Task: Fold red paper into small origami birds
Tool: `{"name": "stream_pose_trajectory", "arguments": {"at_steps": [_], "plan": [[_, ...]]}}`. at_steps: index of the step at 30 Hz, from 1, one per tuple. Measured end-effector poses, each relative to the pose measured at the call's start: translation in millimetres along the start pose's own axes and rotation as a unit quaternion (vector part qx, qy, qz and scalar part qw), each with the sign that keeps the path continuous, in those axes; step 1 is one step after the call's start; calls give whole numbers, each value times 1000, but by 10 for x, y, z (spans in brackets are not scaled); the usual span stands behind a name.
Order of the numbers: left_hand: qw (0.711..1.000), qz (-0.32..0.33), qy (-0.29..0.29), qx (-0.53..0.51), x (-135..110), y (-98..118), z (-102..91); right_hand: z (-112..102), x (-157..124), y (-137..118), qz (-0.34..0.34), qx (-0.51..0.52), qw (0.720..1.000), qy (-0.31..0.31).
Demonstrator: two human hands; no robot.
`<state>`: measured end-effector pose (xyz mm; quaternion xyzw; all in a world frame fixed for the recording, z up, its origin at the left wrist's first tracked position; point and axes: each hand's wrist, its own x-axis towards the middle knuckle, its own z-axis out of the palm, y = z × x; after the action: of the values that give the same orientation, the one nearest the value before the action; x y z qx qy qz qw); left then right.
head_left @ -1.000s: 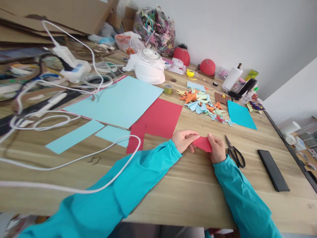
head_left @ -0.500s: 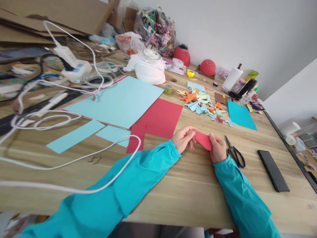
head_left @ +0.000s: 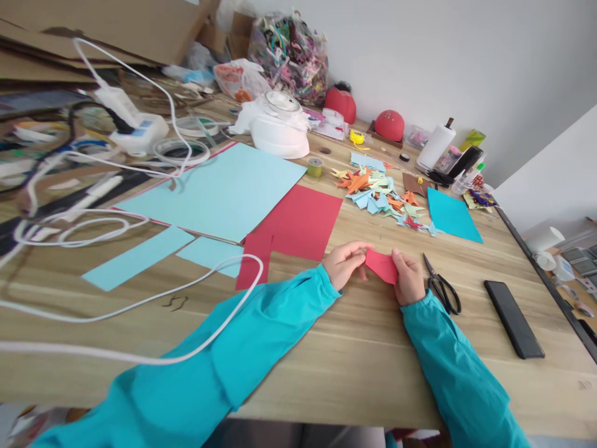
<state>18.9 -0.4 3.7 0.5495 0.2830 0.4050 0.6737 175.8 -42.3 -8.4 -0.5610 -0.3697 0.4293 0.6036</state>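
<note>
A small piece of red paper (head_left: 381, 266) is held up between my two hands, just above the wooden table. My left hand (head_left: 345, 264) pinches its left edge, fingers together. At the right edge, the thumb and fingers of my right hand (head_left: 409, 278) grip it. Black-handled scissors (head_left: 442, 285) lie right beside my right hand. Left of my left hand are a red paper strip (head_left: 254, 260) and a larger red sheet (head_left: 303, 221). Beyond my hands lies a pile of folded paper pieces (head_left: 380, 196) in orange, blue, green and red.
A black phone (head_left: 513, 318) lies at the right. Light blue sheets (head_left: 214, 193) and a blue strip (head_left: 137, 256) lie at the left. A white cable (head_left: 224, 317) loops over my left sleeve. A thread spool (head_left: 314, 167) and a bright blue sheet (head_left: 453, 214) lie farther back.
The view has shifted slightly. Both hands keep hold of the red paper; my left fingers have moved a little at its left edge, and slightly more of the paper shows.
</note>
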Motion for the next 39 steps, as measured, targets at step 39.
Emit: {"name": "stream_pose_trajectory", "arguments": {"at_steps": [39], "plan": [[950,41,39,308,37,40,-96,37,-106,-64,-109,-181,976,-55]]}}
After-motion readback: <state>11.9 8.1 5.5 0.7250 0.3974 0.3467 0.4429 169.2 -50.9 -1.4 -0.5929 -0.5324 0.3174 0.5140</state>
